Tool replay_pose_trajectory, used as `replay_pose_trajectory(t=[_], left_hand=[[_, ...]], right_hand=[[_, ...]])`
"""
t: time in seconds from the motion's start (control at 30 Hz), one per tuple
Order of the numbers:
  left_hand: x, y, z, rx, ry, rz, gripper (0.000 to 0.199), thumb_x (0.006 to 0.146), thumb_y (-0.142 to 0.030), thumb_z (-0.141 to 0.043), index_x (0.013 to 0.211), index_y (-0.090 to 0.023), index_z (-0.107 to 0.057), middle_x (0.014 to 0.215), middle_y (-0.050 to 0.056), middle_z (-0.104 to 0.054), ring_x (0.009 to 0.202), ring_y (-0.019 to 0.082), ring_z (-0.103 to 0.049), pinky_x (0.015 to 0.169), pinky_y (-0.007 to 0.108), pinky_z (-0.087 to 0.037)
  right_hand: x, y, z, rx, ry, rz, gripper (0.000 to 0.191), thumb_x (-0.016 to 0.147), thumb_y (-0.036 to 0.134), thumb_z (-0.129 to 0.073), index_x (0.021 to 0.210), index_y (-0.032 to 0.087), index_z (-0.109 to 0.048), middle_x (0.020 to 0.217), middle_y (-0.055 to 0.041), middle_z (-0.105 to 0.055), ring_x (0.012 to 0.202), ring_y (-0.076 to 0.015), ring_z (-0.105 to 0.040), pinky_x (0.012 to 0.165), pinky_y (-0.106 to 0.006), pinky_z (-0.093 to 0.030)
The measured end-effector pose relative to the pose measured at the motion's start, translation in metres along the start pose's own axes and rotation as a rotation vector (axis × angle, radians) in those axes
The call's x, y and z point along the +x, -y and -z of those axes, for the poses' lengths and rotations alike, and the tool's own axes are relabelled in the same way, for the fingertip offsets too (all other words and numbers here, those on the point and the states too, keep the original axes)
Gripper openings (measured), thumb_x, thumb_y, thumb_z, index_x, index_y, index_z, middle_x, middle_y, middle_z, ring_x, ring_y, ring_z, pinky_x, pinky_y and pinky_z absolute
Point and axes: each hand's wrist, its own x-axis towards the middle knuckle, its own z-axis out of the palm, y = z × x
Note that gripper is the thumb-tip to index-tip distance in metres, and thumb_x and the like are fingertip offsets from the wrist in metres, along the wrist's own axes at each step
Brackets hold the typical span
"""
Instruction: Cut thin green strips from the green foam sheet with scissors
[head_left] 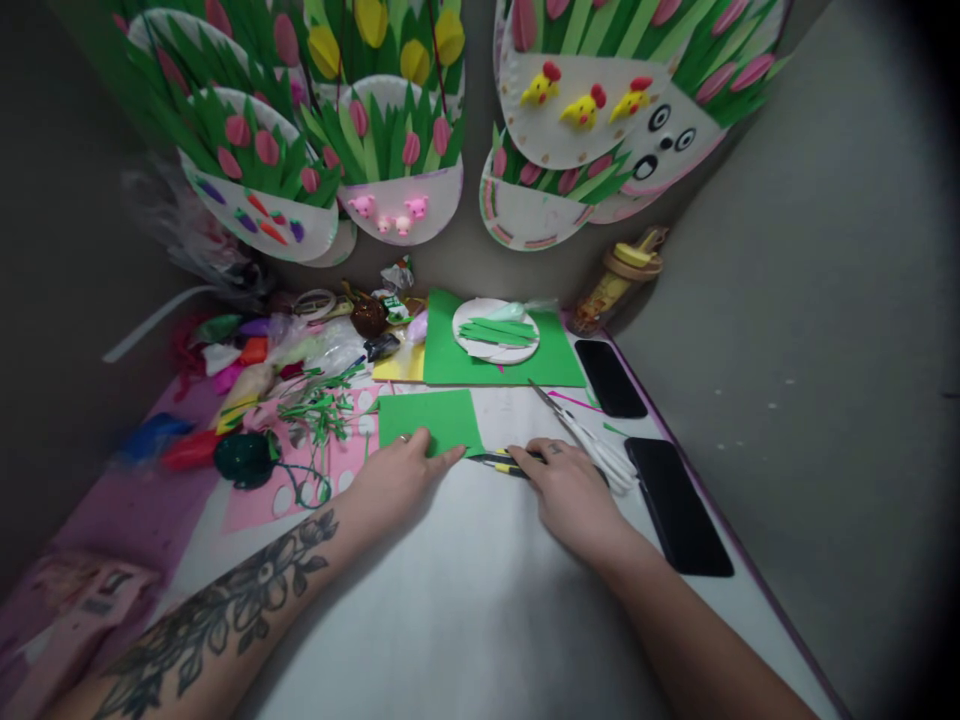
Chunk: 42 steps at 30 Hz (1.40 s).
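Note:
A green sheet (429,415) lies near the middle of the white table, with my left hand (401,475) on its lower edge, thumb pointing right and fingers closed on the sheet. To the right, my right hand (566,490) is wrapped round black and yellow scissors (504,461). The blades point left and meet the sheet's lower right corner. Behind the hands, a white plate (484,352) with green strips (501,332) rests on a larger green sheet (450,360).
White-handled scissors (592,440) lie right of the green sheet, beside two black phones (609,378). Balloons (244,460), pink paper (259,505) and plastic bags crowd the left. A bottle (611,290) stands at the back right; paper-plate crafts (405,200) hang above.

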Motion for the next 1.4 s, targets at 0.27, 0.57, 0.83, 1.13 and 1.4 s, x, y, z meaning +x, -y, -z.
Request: replay_pose_trajectory(t=[0.27, 0.57, 0.83, 1.13, 1.4], left_hand=[[-0.002, 0.004, -0.003, -0.054, -0.083, 0.151, 0.035, 0.089, -0.016, -0.031, 0.12, -0.017, -0.048, 0.103, 0.011, -0.056, 0.08, 0.02, -0.059, 0.07, 0.032, -0.043], [-0.003, -0.002, -0.002, -0.285, -0.129, 0.223, 0.02, 0.088, -0.019, -0.037, 0.099, -0.018, -0.053, 0.089, 0.007, -0.061, 0.08, 0.019, -0.059, 0.068, 0.028, -0.041], [-0.007, 0.01, 0.0, -0.124, 0.002, -0.054, 0.044, 0.092, -0.02, -0.027, 0.128, -0.03, -0.05, 0.092, 0.006, -0.055, 0.072, 0.016, -0.055, 0.068, 0.027, -0.042], [-0.008, 0.013, -0.001, -0.121, 0.019, -0.045, 0.047, 0.093, -0.02, -0.023, 0.132, -0.028, -0.048, 0.091, 0.007, -0.054, 0.072, 0.016, -0.053, 0.071, 0.027, -0.042], [-0.009, 0.008, 0.003, -0.114, 0.036, 0.041, 0.059, 0.086, -0.009, -0.027, 0.142, -0.026, -0.032, 0.099, 0.009, -0.057, 0.078, 0.017, -0.058, 0.075, 0.028, -0.044]], right_hand=[[-0.001, -0.004, -0.001, 0.041, -0.035, -0.003, 0.059, 0.075, 0.001, -0.044, 0.128, 0.022, -0.055, 0.116, -0.0111, -0.059, 0.102, -0.0244, -0.051, 0.086, -0.035, -0.033], [0.005, -0.009, -0.011, 0.048, -0.184, 0.02, 0.056, 0.076, 0.001, -0.044, 0.126, 0.024, -0.058, 0.115, -0.011, -0.059, 0.105, -0.0247, -0.048, 0.094, -0.039, -0.029], [0.009, -0.011, -0.012, 0.066, -0.183, 0.028, 0.059, 0.075, -0.003, -0.039, 0.125, 0.023, -0.058, 0.114, -0.0099, -0.059, 0.108, -0.0227, -0.047, 0.099, -0.039, -0.024], [0.013, -0.012, -0.015, 0.074, -0.182, 0.069, 0.057, 0.075, -0.003, -0.04, 0.124, 0.021, -0.059, 0.114, -0.0113, -0.058, 0.108, -0.024, -0.046, 0.1, -0.041, -0.024], [0.011, 0.0, -0.014, 0.064, -0.184, 0.091, 0.056, 0.074, -0.001, -0.044, 0.123, 0.02, -0.06, 0.113, -0.0126, -0.058, 0.105, -0.0248, -0.047, 0.097, -0.04, -0.028]])
